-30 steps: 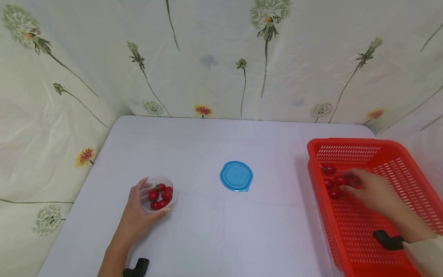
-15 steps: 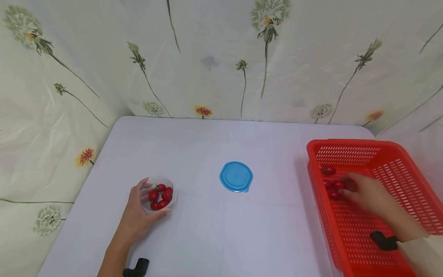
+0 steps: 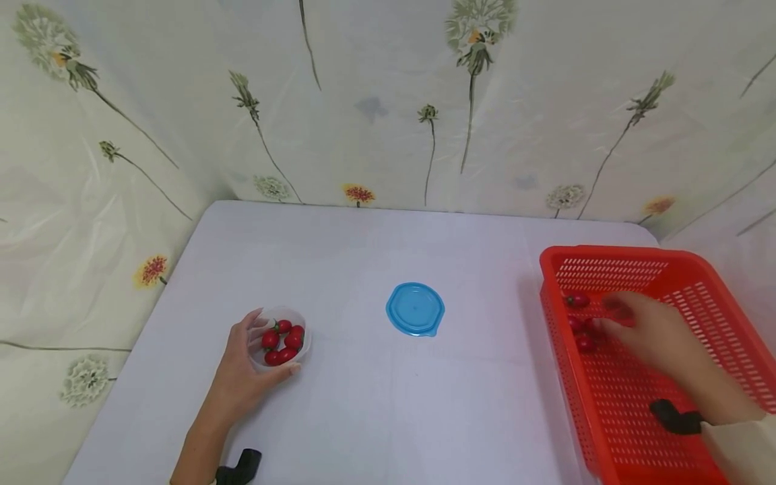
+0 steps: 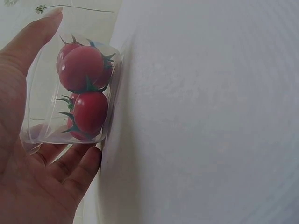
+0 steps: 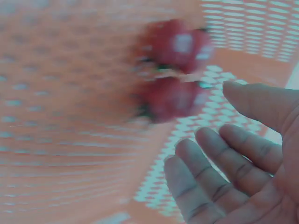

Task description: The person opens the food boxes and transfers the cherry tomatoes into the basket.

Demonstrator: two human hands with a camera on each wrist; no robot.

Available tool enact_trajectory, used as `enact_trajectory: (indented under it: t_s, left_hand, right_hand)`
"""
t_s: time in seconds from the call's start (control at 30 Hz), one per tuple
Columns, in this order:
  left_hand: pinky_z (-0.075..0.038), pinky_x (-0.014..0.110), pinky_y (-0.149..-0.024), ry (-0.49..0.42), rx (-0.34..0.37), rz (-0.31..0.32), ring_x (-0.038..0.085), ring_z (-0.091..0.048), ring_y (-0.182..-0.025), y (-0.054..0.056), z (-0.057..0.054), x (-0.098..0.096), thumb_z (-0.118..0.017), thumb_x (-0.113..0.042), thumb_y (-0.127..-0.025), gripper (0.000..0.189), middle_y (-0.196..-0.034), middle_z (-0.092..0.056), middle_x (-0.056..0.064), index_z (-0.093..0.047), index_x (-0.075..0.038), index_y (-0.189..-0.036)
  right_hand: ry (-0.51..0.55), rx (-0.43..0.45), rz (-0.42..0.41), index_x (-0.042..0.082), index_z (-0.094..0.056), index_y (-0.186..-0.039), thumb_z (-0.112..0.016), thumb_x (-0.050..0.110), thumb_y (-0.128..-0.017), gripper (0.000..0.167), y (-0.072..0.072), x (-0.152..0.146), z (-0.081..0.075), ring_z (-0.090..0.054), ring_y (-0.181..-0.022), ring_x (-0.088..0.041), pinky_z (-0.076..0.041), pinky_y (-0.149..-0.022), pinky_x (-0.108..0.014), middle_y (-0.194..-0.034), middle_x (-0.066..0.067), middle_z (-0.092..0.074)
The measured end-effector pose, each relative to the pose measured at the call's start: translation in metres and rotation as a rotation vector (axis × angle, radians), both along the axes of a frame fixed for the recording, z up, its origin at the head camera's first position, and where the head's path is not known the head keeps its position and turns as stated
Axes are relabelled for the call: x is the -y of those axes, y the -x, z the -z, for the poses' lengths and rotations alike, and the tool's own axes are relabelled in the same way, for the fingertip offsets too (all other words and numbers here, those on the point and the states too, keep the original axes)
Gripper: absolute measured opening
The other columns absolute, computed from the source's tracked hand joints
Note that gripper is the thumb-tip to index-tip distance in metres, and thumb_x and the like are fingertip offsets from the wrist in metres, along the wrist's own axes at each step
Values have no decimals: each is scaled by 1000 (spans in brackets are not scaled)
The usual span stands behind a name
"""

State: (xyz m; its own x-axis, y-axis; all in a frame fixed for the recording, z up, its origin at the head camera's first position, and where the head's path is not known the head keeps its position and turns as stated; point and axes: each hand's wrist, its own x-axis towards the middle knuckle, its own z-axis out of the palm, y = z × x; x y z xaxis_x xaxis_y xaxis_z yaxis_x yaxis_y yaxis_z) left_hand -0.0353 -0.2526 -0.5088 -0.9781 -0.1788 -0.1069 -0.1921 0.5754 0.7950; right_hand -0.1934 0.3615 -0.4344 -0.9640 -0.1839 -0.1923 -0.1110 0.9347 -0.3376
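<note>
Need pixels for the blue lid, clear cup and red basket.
Blue lid (image 3: pixel 415 308): head view, middle of its top face.
Clear cup (image 4: pixel 46 105): left wrist view, bare side wall.
Red basket (image 3: pixel 618 251): head view, far rim.

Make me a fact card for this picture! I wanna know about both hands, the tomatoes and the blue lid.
Left hand: curled around a clear plastic container
Right hand: inside the red basket, holding nothing
In the container: five cherry tomatoes visible from above
In the basket: more cherry tomatoes, too blurred to count surely
Blue plastic lid: flat on the white table, between container and basket
</note>
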Motion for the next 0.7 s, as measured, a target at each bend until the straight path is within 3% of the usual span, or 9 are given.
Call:
enact_trajectory:
  t_s: [0.2, 0.37, 0.47, 0.7]
  left_hand:
    - [-48, 60, -106, 5, -9, 0, 39, -45, -142, 0, 1, 0, -94, -40, -78, 115, -154, -41, 12, -20, -20, -164]
    - [-48, 60, -106, 2, -17, 6, 39, -45, -142, 0, 1, 0, -94, -39, -78, 115, -153, -41, 13, -19, -20, -164]
    - [-48, 61, -106, 4, -15, 4, 39, -45, -142, 0, 1, 1, -94, -39, -78, 115, -153, -41, 12, -20, -20, -164]
    - [-49, 60, -106, 4, -13, -1, 38, -45, -142, 0, 2, 1, -94, -38, -78, 115, -154, -41, 12, -20, -20, -164]
  right_hand:
    - [63, -119, -41, -4, -55, -142, -82, 32, -92, 68, -4, 37, -33, -58, -113, -53, -55, -84, -69, -131, -32, -61]
    - [148, -125, -114, 0, -59, -141, -82, 29, -93, 60, -11, 80, -57, -64, -109, -48, -61, -79, -60, -128, -26, -66]
    - [195, -128, -185, 4, -62, -139, -82, 27, -93, 56, -15, 108, -65, -67, -108, -42, -63, -77, -54, -128, -21, -68]
    - [271, -101, -344, 9, -64, -138, -83, 26, -92, 53, -21, 169, -72, -70, -111, -32, -62, -86, -50, -131, -12, -69]
